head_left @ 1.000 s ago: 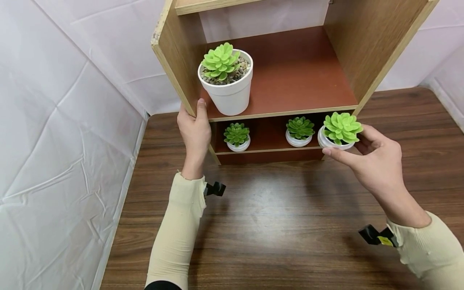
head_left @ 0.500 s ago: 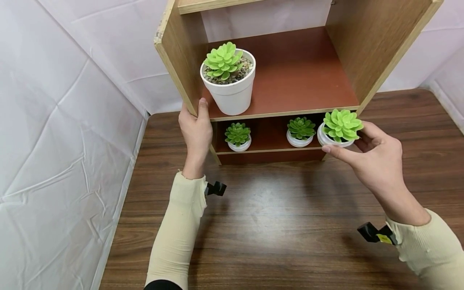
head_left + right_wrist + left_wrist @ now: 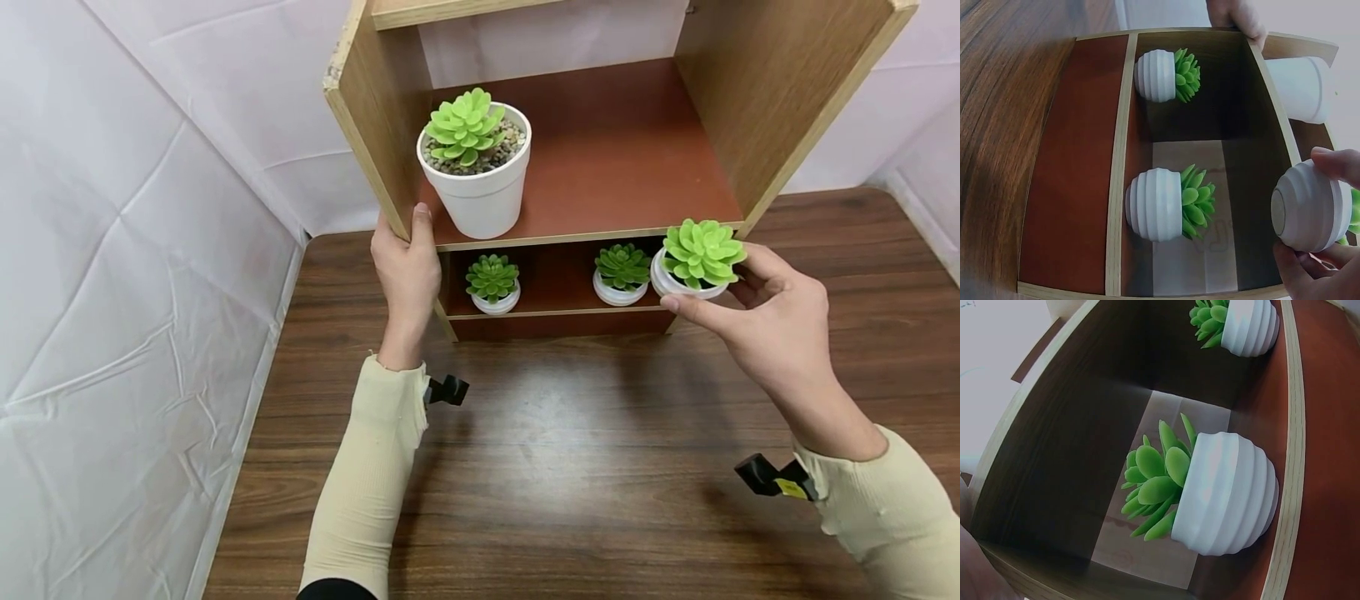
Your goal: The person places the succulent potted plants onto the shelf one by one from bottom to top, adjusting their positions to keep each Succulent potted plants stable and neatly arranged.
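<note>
My right hand holds a small potted succulent by its round white ribbed pot, thumb in front and fingers behind. It hangs before the right end of the lower compartment; the right wrist view shows the pot's base facing the camera. My left hand grips the left side panel of the wooden shelf unit, its thumb on the front edge. Inside the lower compartment stand two similar succulents, one at the left and one right of the middle.
A larger white pot with a light green succulent and pebbles stands at the left of the upper red-brown shelf. The unit stands on a dark wood-grain table. A white sheet wall rises along the left.
My right hand and its succulent have shifted slightly up and to the left, toward the shelf edge. The left hand keeps its grip on the side panel.
</note>
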`<act>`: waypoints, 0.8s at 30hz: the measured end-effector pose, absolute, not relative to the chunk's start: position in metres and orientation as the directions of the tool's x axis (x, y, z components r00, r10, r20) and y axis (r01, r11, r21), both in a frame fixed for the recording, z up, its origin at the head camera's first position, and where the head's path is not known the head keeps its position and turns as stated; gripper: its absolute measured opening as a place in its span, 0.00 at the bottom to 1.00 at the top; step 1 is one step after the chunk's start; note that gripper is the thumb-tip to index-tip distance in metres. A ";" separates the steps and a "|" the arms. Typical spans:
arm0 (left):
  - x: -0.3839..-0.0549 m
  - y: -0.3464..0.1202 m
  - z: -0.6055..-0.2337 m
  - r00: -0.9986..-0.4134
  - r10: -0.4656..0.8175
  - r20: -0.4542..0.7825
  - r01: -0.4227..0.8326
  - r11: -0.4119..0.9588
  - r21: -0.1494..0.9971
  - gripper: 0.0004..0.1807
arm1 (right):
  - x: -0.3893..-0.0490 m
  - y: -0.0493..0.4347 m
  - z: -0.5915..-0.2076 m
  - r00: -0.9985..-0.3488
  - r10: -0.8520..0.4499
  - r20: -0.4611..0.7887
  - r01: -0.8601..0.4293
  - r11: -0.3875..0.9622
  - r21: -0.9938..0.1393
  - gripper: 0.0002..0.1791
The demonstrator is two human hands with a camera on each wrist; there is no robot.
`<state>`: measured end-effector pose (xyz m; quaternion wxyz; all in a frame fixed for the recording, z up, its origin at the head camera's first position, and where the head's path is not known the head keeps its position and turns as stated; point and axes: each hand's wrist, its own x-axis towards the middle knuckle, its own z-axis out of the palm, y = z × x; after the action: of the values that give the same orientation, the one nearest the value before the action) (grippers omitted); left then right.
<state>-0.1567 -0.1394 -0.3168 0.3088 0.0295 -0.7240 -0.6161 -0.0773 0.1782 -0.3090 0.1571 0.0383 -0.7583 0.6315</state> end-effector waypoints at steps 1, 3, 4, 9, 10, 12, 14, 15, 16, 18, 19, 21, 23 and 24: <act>-0.157 -0.139 -0.317 -0.807 -0.424 0.411 0.336 0.242 0.910 0.15 | -0.077 0.178 -0.309 -0.948 0.140 0.287 -0.257 0.201 -0.945 0.32; -0.157 -0.139 -0.317 -0.806 -0.429 0.407 0.332 0.241 0.912 0.14 | -0.078 0.178 -0.308 -0.947 0.137 0.289 -0.262 0.184 -0.947 0.32; -0.157 -0.139 -0.317 -0.805 -0.432 0.407 0.330 0.243 0.912 0.14 | -0.078 0.178 -0.308 -0.947 0.135 0.292 -0.268 0.174 -0.948 0.32; -0.156 -0.140 -0.317 -0.807 -0.430 0.403 0.330 0.238 0.914 0.14 | -0.078 0.178 -0.306 -0.941 0.134 0.310 -0.295 0.119 -0.948 0.32; -0.156 -0.140 -0.317 -0.809 -0.428 0.403 0.330 0.237 0.914 0.14 | -0.078 0.178 -0.306 -0.940 0.135 0.314 -0.300 0.115 -0.947 0.32; -0.156 -0.140 -0.316 -0.811 -0.427 0.399 0.327 0.234 0.916 0.14 | -0.078 0.178 -0.305 -0.938 0.136 0.319 -0.306 0.110 -0.946 0.32; -0.156 -0.140 -0.316 -0.811 -0.427 0.401 0.328 0.235 0.915 0.15 | -0.078 0.179 -0.305 -0.936 0.135 0.326 -0.312 0.110 -0.944 0.32; -0.156 -0.140 -0.316 -0.809 -0.426 0.405 0.332 0.237 0.913 0.15 | -0.078 0.179 -0.306 -0.935 0.133 0.329 -0.316 0.109 -0.942 0.32; -0.156 -0.140 -0.316 -0.808 -0.427 0.405 0.332 0.237 0.913 0.15 | -0.078 0.179 -0.306 -0.934 0.131 0.332 -0.319 0.108 -0.941 0.32; -0.156 -0.140 -0.316 -0.808 -0.427 0.406 0.333 0.238 0.912 0.15 | -0.079 0.179 -0.306 -0.932 0.127 0.339 -0.326 0.109 -0.939 0.33; -0.156 -0.139 -0.316 -0.805 -0.428 0.411 0.337 0.240 0.910 0.15 | -0.079 0.179 -0.306 -0.931 0.125 0.343 -0.329 0.116 -0.937 0.33; -0.156 -0.139 -0.317 -0.802 -0.429 0.415 0.342 0.239 0.909 0.15 | -0.079 0.179 -0.307 -0.929 0.122 0.350 -0.332 0.146 -0.932 0.33; -0.156 -0.139 -0.317 -0.798 -0.430 0.423 0.351 0.240 0.905 0.14 | -0.079 0.179 -0.306 -0.928 0.122 0.353 -0.333 0.154 -0.930 0.33; -0.156 -0.138 -0.317 -0.798 -0.429 0.422 0.351 0.238 0.906 0.14 | -0.079 0.178 -0.306 -0.927 0.122 0.355 -0.334 0.160 -0.929 0.34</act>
<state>-0.1561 -0.1384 -0.3168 0.3164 0.0270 -0.7202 -0.6168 -0.0789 0.1782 -0.3058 0.1770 0.0718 -0.7407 0.6442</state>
